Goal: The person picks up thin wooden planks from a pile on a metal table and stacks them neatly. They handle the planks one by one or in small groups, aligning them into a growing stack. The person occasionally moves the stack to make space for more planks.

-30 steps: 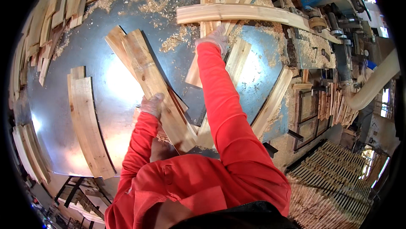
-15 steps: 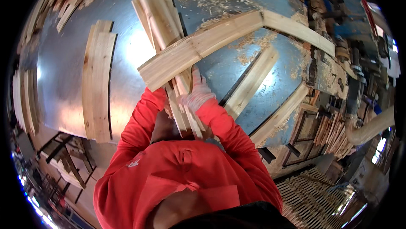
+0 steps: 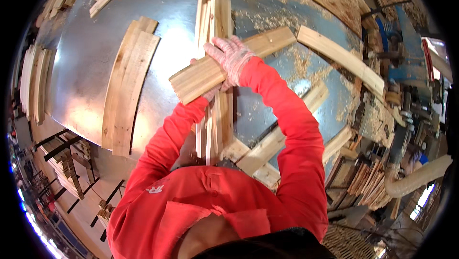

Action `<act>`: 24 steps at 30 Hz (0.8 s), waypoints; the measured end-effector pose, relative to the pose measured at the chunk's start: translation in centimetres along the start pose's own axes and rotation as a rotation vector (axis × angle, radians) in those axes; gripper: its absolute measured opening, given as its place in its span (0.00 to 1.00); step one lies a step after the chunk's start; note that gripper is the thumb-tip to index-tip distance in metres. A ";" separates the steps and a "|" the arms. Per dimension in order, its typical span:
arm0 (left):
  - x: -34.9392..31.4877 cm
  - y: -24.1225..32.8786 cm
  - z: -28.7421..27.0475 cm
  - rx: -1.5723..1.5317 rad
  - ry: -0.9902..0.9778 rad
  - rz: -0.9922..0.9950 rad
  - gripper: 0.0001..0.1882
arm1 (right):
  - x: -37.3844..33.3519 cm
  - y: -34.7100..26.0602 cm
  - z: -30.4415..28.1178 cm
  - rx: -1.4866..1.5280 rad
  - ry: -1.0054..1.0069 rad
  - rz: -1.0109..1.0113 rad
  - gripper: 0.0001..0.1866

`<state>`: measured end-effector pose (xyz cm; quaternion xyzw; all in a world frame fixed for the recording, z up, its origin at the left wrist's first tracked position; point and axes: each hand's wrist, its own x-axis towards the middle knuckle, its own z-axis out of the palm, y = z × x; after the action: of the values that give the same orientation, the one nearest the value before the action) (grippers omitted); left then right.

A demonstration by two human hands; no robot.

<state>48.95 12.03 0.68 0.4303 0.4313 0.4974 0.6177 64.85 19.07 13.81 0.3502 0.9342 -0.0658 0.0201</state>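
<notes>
A thick wooden board [image 3: 198, 79] lies slantwise across a bundle of narrow wooden boards [image 3: 222, 115] that points away from me. My right hand [image 3: 233, 58], in a pale glove, is closed over the thick board, its fingers reaching past the far edge. Under that same board is my left hand [image 3: 211, 95], mostly hidden. Its wrist side shows at the near edge and a fingertip at the far edge, beside the bundle. It appears closed around the narrow boards, though the grip itself is covered.
Two long boards [image 3: 126, 84] rest on the metal table [image 3: 76, 82] to the left. Another board [image 3: 339, 58] extends from the thick board's far end toward machinery [image 3: 406, 67] at right. More boards [image 3: 282, 137] lie at near right. Wood shavings [image 3: 267, 10] cover the far side.
The bundle has swung from a leftward slant to nearly straight away from me. My right hand has moved from beside the bundle up onto the thick board, which has shifted slightly right.
</notes>
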 end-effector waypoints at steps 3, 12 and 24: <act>-2.5 2.5 -1.8 0.054 0.065 -0.220 0.36 | 1.6 -1.8 -3.4 0.075 -0.220 -0.226 0.47; -1.6 7.6 -0.6 0.141 0.299 -0.403 0.52 | 10.7 10.9 -11.8 -0.442 0.496 0.104 0.29; -1.6 7.7 -0.8 0.266 0.267 -0.369 0.51 | -11.8 19.5 5.5 -0.036 -0.409 0.982 0.62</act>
<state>46.07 11.59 7.98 0.3521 0.6418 0.3677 0.5735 86.50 25.18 7.19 0.7261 0.6381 -0.0993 0.2361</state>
